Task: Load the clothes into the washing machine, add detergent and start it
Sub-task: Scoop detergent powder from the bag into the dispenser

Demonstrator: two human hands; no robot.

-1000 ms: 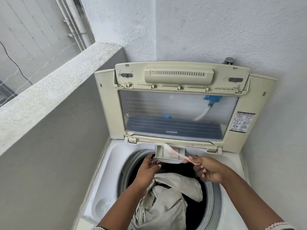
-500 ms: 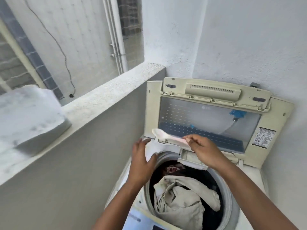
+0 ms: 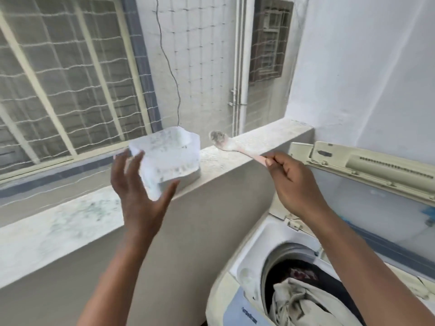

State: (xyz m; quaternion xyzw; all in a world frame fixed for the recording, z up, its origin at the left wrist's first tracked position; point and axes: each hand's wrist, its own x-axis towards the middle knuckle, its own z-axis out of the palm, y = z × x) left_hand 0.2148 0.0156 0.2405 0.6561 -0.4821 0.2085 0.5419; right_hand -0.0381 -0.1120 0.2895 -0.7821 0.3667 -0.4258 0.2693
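A translucent plastic detergent tub (image 3: 168, 158) sits on the concrete ledge (image 3: 247, 147). My left hand (image 3: 138, 191) is spread open against its near side, fingers apart, touching or almost touching it. My right hand (image 3: 294, 182) pinches the pink handle of a small spoon (image 3: 226, 143), whose bowl points left toward the tub and looks dusty. The top-loading washing machine (image 3: 237, 295) stands at the lower right with its lid (image 3: 372, 184) raised. Beige and dark clothes (image 3: 303, 300) fill the drum.
The grey parapet wall below the ledge runs along the left of the machine. Netting (image 3: 94, 74) and a window grille lie beyond the ledge. A white pipe (image 3: 241, 67) runs down the far wall. A white wall closes the right side.
The view has swung left from the machine to the ledge. Both hands left the detergent drawer; the right carried the spoon up toward the tub and the left reached to the tub.
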